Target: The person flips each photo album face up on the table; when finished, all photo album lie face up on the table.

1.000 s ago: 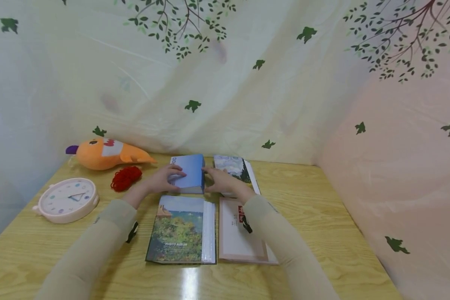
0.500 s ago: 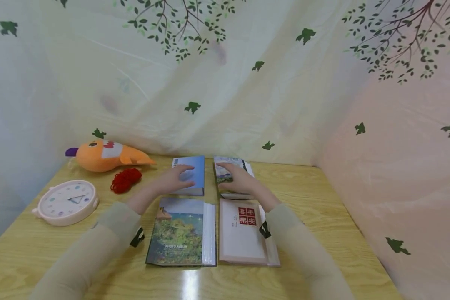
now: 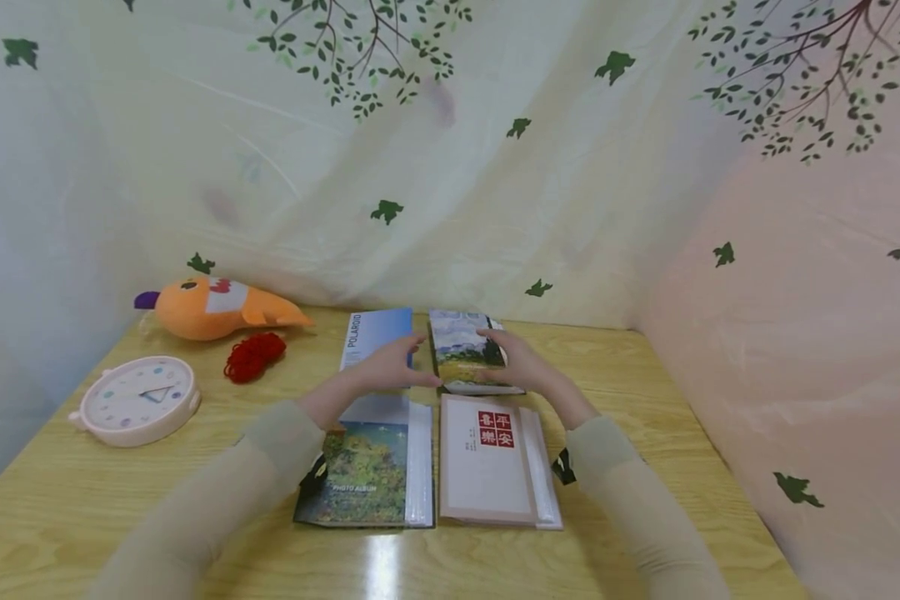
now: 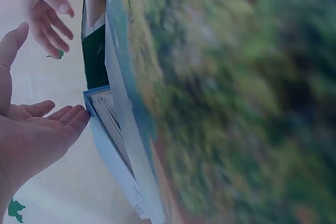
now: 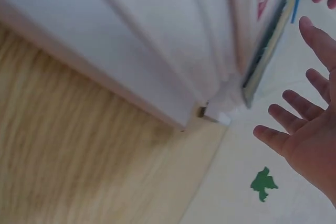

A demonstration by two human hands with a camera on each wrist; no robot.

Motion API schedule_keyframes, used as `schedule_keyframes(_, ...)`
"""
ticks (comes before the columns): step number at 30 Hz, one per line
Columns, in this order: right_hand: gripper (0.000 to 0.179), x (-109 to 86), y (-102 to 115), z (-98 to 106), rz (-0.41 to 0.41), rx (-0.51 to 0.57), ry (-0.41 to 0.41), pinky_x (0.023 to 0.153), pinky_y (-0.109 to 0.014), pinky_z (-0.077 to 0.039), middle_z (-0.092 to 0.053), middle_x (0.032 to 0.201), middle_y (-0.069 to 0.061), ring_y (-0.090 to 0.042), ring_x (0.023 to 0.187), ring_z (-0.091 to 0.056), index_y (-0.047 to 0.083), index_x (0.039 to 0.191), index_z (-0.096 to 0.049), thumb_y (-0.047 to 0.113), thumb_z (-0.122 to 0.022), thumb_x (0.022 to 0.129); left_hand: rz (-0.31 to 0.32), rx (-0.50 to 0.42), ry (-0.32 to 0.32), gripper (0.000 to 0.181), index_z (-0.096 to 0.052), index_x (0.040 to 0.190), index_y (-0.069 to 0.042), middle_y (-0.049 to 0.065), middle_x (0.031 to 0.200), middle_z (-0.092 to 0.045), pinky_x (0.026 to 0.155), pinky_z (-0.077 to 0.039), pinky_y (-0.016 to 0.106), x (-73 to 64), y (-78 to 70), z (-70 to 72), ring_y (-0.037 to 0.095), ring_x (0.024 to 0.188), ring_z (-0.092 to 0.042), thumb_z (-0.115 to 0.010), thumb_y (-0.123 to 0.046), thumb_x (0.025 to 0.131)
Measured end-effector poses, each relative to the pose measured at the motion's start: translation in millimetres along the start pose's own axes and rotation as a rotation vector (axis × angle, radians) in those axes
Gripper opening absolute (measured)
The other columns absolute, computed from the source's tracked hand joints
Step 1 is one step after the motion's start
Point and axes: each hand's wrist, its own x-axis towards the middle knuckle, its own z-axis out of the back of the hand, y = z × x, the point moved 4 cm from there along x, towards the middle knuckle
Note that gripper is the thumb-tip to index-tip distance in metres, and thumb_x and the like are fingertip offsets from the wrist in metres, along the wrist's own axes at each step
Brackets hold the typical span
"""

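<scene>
Left hand [image 3: 390, 365] and right hand [image 3: 528, 367] spread on either side of a landscape album [image 3: 465, 348]

The landscape album, its cover showing clouds, dark trees and a yellow field, lies at the back right of a group of four on a wooden table [image 3: 645, 492]. Both hands are released, palms facing each other, thumbs held apart from the fingers. In the head view, the right hand overlaps the landscape album's right side; whether it touches is hard to tell. The left hand reaches across the lower part of a blue album [image 3: 377, 332] lettered "POLAROID", at the back left, its thumb pointing toward the landscape album. Contact there is also unclear.

Nearer the person, in front of the blue album, lies a green garden-scene album [image 3: 367, 475] marked "PHOTO ALBUM", partly covered by the left forearm. To its right lies a pale album [image 3: 483, 483] with red squares of white characters.

Farther left are a bundle of red yarn [image 3: 255, 357], an orange plush toy [image 3: 217, 312] with a purple beak, and a pale round clock [image 3: 138, 400], lying face up. Light beige sleeves [image 3: 217, 483] cover both forearms. Behind everything hangs a pale curtain [image 3: 450, 250] printed with leafy branches and green birds.
</scene>
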Motion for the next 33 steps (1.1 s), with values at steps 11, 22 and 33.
schedule_keyframes(11,0.083,0.4,-22.3,-12.0,-0.012,-0.022,0.057,0.109,-0.055,-0.029,-0.031,0.150,-0.016,-0.036,0.138,-0.028,0.012,0.147,-0.034,0.040,-0.074,0.080,0.002,0.114,0.068,0.096,-0.020,0.150,-0.004,0.016,0.152,-0.028,0.110,-0.030,0.049,19.4,-16.7,-17.9,0.034,0.136,-0.033,-0.074,-0.041,0.080)
schedule_keyframes(22,0.083,4.4,-25.7,-16.0,-0.058,-0.049,0.113,0.109,-0.059,-0.026,-0.018,0.154,-0.021,-0.042,0.139,-0.021,0.018,0.148,-0.033,0.041,-0.074,0.080,0.045,0.148,0.131,0.099,-0.015,0.150,-0.001,0.017,0.154,-0.022,0.113,-0.026,0.046,30.6,-11.8,-21.5,0.033,0.139,-0.028,-0.075,-0.037,0.080)
schedule_keyframes(33,0.079,1.2,-28.8,-15.3,-0.049,-0.091,0.126,0.108,-0.059,-0.027,-0.022,0.153,-0.021,-0.042,0.138,-0.023,0.020,0.147,-0.035,0.045,-0.071,0.081,0.009,0.091,0.128,0.097,-0.016,0.151,-0.006,0.015,0.154,-0.024,0.109,-0.034,0.046,32.6,-8.7,-23.5,0.032,0.135,-0.035,-0.076,-0.034,0.080)
